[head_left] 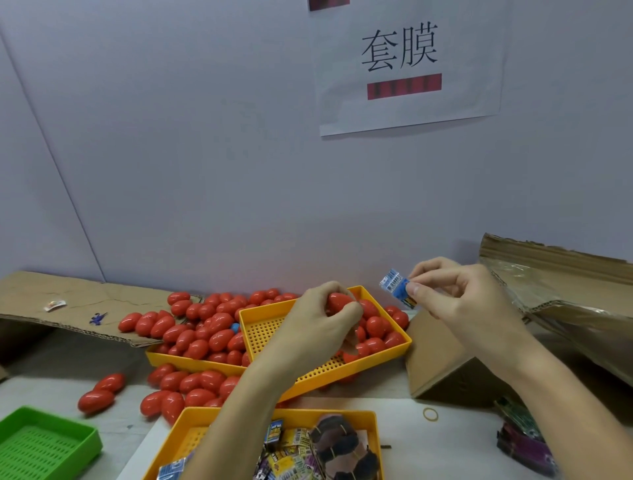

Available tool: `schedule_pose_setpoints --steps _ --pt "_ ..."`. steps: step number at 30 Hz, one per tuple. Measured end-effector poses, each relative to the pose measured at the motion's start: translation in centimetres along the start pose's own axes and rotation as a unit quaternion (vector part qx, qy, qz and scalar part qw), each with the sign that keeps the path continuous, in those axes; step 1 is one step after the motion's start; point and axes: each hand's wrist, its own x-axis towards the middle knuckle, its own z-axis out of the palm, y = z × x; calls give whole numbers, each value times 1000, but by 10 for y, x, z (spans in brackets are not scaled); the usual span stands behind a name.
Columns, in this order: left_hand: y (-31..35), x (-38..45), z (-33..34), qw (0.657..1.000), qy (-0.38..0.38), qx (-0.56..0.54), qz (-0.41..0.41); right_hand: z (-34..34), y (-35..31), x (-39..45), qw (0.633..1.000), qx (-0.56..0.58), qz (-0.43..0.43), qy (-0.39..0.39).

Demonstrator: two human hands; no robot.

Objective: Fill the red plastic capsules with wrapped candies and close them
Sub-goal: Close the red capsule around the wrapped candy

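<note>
Below a pale wall, mid-frame, the left hand grips a slick, rigid-looking red capsule while the right hand pinches a light, crinkly candy by its edge.

Head view; downward, near worktable

Plain pale lavender-grey wall panel behind the bench, evenly lit, with a faint reddish glow low down near the bench edge. Thin dark diagonal seam line across the left part. White paper sheet stuck high on the right, printed with two large black characters above a blurred red bar. Edge of a second, similar sheet just visible at the top. Light grey bench surface below, partly covered on the left by flattened brown corrugated cardboard
</note>
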Motion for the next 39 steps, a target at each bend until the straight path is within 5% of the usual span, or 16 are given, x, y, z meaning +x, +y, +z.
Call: schedule_pose_setpoints --steps 16,29,32,37,39 --pt "2 0 11 982 47 -168 70 12 -4 -4 990 129 -23 -50" --pt "0 1 12 991 103 -42 81 12 -3 -6 995 32 -78 -46" --pt "4 -1 9 994 72 -17 75 9 -2 -6 996 23 -70 -46" --pt "7 -7 -9 992 -118 13 -38 2 -1 -5 998 10 -63 -6" --pt "7 -9 -13 989 -140 47 -29 0 -1 -5 998 6 -60 -2"
